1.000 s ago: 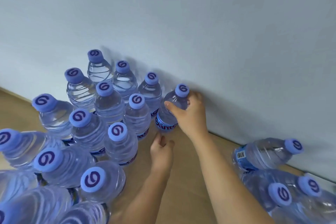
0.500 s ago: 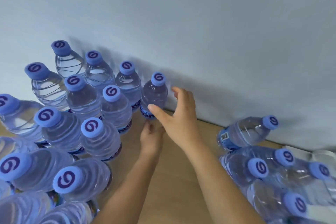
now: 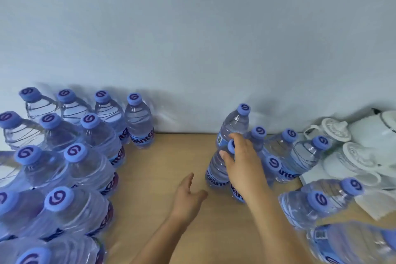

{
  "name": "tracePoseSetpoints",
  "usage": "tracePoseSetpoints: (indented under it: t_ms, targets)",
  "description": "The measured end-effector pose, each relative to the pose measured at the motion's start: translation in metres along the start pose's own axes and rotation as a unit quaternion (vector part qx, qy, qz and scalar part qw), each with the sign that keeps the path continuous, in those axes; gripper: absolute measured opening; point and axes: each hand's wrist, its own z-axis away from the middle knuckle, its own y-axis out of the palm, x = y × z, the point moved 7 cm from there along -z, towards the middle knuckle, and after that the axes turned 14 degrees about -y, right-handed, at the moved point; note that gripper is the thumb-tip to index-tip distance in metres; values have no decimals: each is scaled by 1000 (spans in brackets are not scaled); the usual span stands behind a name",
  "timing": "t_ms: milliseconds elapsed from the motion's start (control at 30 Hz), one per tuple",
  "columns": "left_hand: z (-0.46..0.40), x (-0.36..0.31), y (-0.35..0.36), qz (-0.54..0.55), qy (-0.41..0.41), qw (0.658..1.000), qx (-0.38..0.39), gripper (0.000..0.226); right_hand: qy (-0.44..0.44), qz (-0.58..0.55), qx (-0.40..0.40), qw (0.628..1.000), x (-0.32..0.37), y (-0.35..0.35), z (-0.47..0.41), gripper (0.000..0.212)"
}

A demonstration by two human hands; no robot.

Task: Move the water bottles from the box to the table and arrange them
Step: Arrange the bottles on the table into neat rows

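right hand point(image 3: 243, 163) moved onto right-side bottle point(image 3: 217, 169)

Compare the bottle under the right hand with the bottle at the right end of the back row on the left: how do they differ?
The bottle under the right hand has its cap mostly covered by the right hand; the back-row end bottle is untouched, cap fully visible. The first stands in the right cluster, away from the wall; the second stands beside the wall, ending a tidy row. Both are upright, clear, blue-capped and blue-labelled.
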Motion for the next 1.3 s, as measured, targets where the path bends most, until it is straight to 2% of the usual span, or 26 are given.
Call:
tracePoseSetpoints:
  t_ms: [100, 200, 300, 400, 467, 567, 700, 833, 1000, 1133, 1300]
  targets:
    - [13, -5, -10, -74, 66, 995, -6, 79, -26, 34, -10, 999, 8, -11, 4, 33]
    - [27, -19, -18, -92, 136, 986, -5, 87, -60, 32, -87, 994, 25, -37, 9, 40]
    - [39, -24, -22, -22, 150, 988, 23, 77, -82, -27, -155, 984, 45, -61, 10, 42]
    - [55, -25, -36, 55, 172, 983, -43, 69, -49, -164, -174, 970, 50, -64, 5, 47]
    - [69, -24, -44, 98, 183, 972, -107, 68, -16, -224, -133, 965, 50, -50, 4, 58]
    - [87, -20, -48, 115, 193, 960, -169, 68, 14, -210, -59, 976, 53, -21, 13, 75]
    - [101, -11, -53, 121, 190, 952, -209, 65, -2, -227, -27, 973, 61, -6, 10, 63]
    - [103, -6, -64, 123, 176, 948, -236, 68, -40, -260, 5, 965, 73, 4, -3, 66]
    - [84, 7, -81, 165, 139, 947, -237, 64, -83, -153, 104, 979, 94, 36, -26, 71]
    - [60, 18, -98, 180, 107, 948, -241, 50, -127, -163, 165, 964, 114, 75, -44, 60]
    - [32, 37, -110, 187, 22, 964, -189, 69, -201, -162, 168, 951, 134, 111, -63, 54]
